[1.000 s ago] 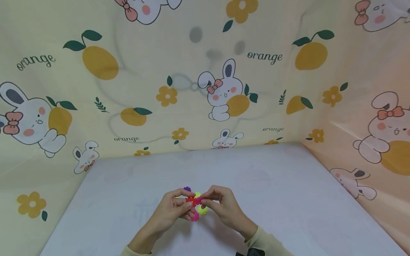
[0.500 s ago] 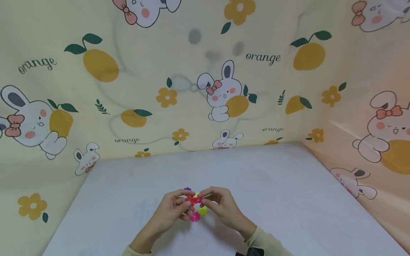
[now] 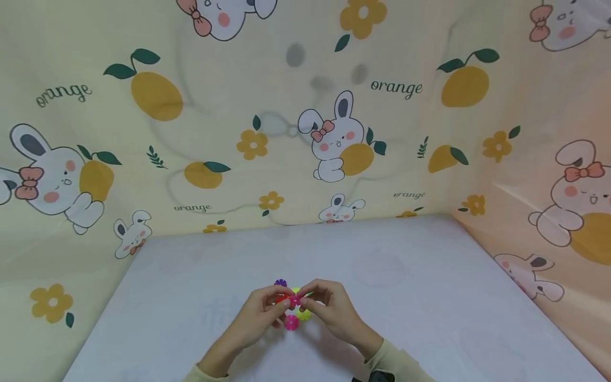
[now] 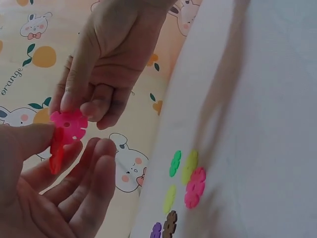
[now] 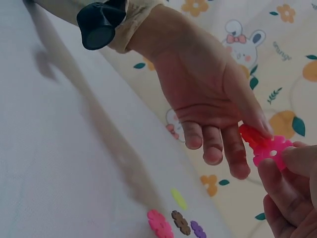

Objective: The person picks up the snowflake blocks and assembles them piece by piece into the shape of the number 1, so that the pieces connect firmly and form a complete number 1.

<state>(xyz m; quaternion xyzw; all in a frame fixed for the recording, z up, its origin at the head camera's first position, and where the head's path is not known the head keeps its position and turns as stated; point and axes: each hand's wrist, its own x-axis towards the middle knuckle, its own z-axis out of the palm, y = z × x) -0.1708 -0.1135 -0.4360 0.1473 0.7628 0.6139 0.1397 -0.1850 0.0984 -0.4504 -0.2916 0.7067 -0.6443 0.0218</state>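
Note:
My left hand (image 3: 255,314) pinches a red snowflake building disc (image 4: 57,156) between thumb and fingers, above the table. A pink snowflake disc (image 4: 74,126) is pinched by the fingertips of my right hand (image 3: 334,314). The two discs meet at an angle, the red one nearly edge-on in the left wrist view. In the right wrist view the pink disc (image 5: 265,154) overlaps the red disc (image 5: 251,135); how deep their slots engage, I cannot tell. Both hands are close together, fingertips around the discs.
Loose snowflake discs lie on the white table (image 3: 406,297) below the hands: pink (image 4: 195,188), yellow (image 4: 189,167), green (image 4: 176,162), brown (image 4: 170,225) and purple (image 4: 156,230). A rabbit-print cloth (image 3: 267,175) stands behind the table and at its sides.
The red disc has turned from face-up towards edge-on, and more of the pink disc's face shows. Both hands stay in nearly the same place.

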